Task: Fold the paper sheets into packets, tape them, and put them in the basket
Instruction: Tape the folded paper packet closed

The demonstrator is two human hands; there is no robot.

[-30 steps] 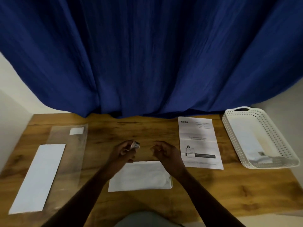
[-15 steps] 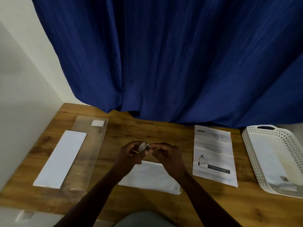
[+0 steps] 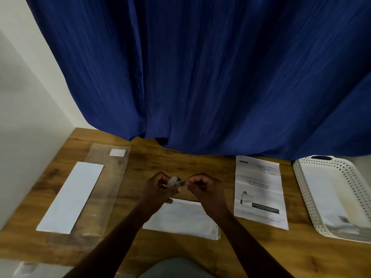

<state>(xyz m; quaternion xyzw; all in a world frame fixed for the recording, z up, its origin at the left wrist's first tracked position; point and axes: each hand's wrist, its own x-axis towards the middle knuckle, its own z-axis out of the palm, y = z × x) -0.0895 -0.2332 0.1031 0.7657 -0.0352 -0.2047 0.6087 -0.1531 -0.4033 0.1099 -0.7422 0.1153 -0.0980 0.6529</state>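
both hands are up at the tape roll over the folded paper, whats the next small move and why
Probably draw the right hand away to the right to pull out a short strip. The left hand holds the tape roll and the right pinches what looks like the tape's free end. Both hover above the folded paper, where no tape shows yet.

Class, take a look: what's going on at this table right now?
A person is seated at a wooden table, holding a small roll of clear tape in the left hand while the right hand pinches its free end. Just below the hands lies a folded white paper packet, apparently waiting to be taped. A printed sheet lies flat to the right, beside a white perforated basket that already seems to hold something pale.
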